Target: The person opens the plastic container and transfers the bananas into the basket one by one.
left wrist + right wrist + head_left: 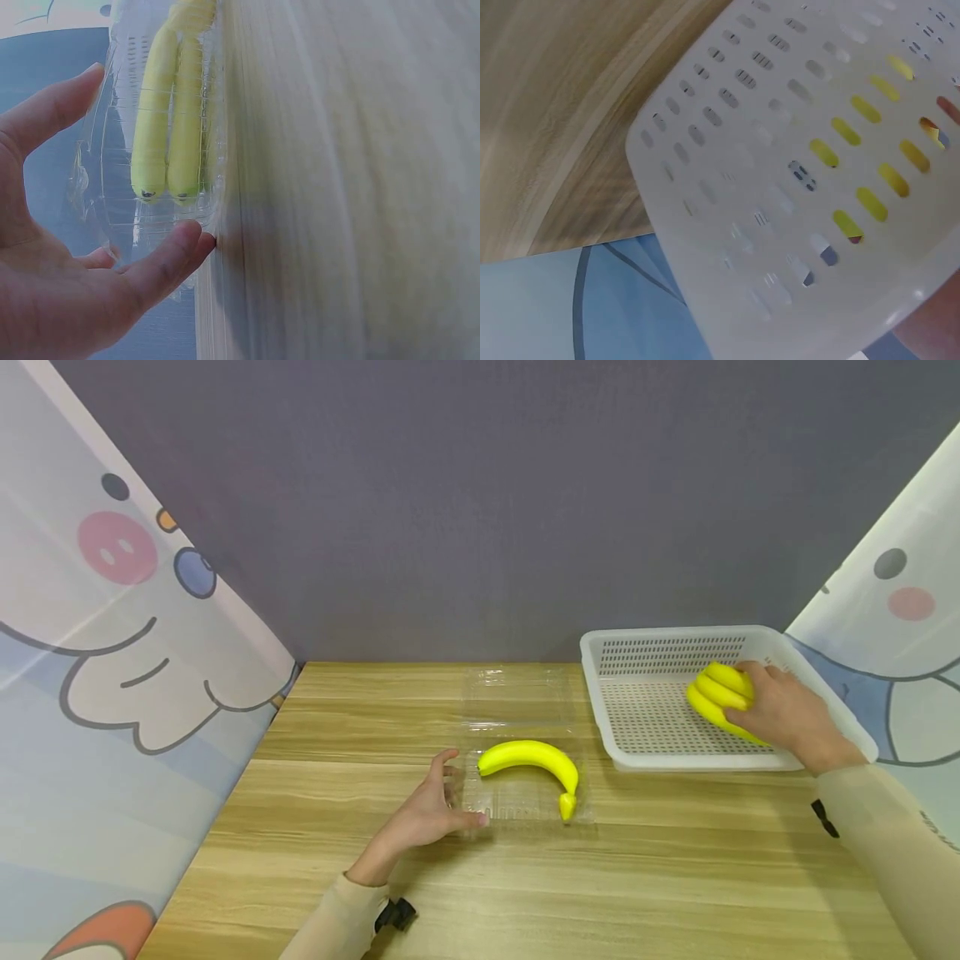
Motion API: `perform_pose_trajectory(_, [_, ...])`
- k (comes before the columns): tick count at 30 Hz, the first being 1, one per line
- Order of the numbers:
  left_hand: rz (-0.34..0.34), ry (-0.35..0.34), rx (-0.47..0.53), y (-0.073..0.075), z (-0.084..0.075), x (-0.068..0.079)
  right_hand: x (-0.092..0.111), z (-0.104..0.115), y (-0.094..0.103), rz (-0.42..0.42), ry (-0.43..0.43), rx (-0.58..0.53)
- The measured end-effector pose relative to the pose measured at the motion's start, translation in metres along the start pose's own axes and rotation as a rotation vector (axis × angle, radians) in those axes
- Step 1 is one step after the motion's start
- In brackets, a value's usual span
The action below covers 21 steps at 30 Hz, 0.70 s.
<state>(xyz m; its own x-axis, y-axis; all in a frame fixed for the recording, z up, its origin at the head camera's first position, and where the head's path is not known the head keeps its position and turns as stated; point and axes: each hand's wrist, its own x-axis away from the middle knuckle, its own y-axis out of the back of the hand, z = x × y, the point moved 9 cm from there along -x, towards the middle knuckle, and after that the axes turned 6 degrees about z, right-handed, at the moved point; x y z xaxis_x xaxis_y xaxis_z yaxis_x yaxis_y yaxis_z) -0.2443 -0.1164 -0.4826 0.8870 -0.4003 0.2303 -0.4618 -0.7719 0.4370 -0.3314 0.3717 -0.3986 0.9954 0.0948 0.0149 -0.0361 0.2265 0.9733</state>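
A clear plastic clamshell box [517, 802] lies with its lid folded back, and yellow bananas [531, 753] rest in its base. From above one banana shows; the left wrist view has two yellow lengths [155, 120] with dark tips, side by side behind the plastic. My left hand [423, 810] is at the box's left end, thumb at the front corner and fingers spread toward the back. Over in the white basket [622, 760], my right hand [787, 706] grips a bunch of bananas [716, 697]. In the right wrist view the basket wall mostly hides that hand.
The perforated basket stands at the right, its left rim close to the box lid [517, 697]. A grey wall [480, 510] rises behind the wooden table [360, 727]. Printed cartoon panels [150, 635] close off both sides.
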Motion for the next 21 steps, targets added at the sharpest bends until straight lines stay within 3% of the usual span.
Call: perform_pose_trajectory(21, [-0.001, 0.007, 0.0, 0.0, 0.0, 0.0, -0.004, -0.017, -0.015, 0.104, -0.024, 0.028])
